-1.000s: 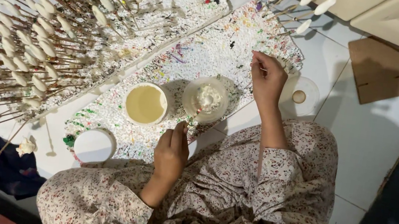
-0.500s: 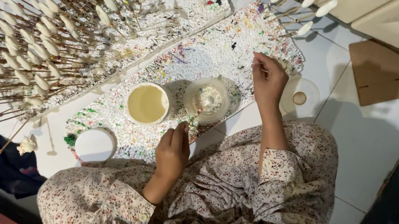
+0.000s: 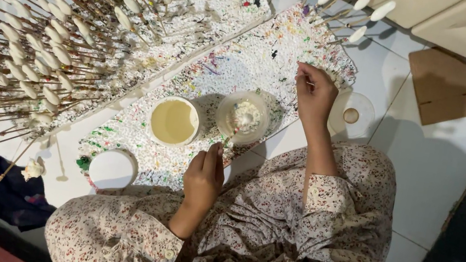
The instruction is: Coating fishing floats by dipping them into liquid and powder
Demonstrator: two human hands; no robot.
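Left hand (image 3: 204,173) pinches a thin stick whose tip sits in the clear round cup of white paste (image 3: 242,117), just beside the round tub of cream-yellow liquid (image 3: 174,120). Right hand (image 3: 315,95), fingers closed on another thin stick (image 3: 306,79), is raised over the paint-speckled white board (image 3: 244,58). Risk: a sideways pull on the dipped stick could tip the light cup, since neither hand steadies it.

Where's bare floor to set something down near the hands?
Bare tile lies between the lid by the right hand and the cardboard piece. Crowded: the stick rack, and the spattered sheet around both bowls.
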